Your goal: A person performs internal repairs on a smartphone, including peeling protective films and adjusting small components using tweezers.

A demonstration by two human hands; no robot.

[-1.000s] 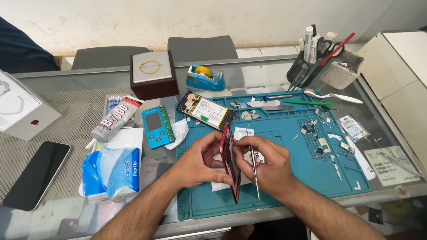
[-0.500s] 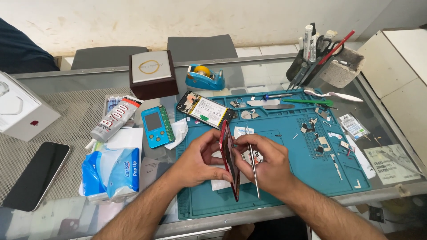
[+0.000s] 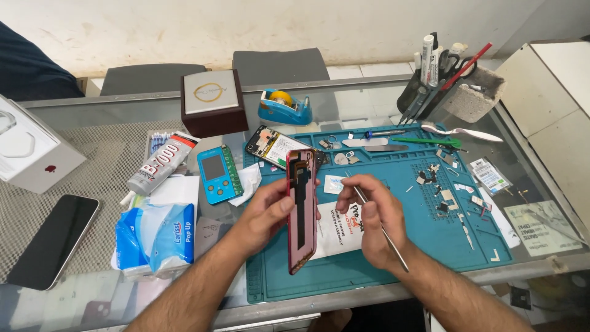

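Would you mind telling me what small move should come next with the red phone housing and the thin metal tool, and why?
Probably bring the thin metal tool tip to the red phone housing. The left hand holds the housing on edge, its black inner strip exposed; the right hand grips the tool beside it, tip apart from the housing.

A red phone rear housing (image 3: 302,209) is held upright on edge by the left hand (image 3: 265,212); just right of it, thin metal tweezers (image 3: 381,226) are gripped in the right hand (image 3: 373,216) above the blue repair mat (image 3: 430,240).
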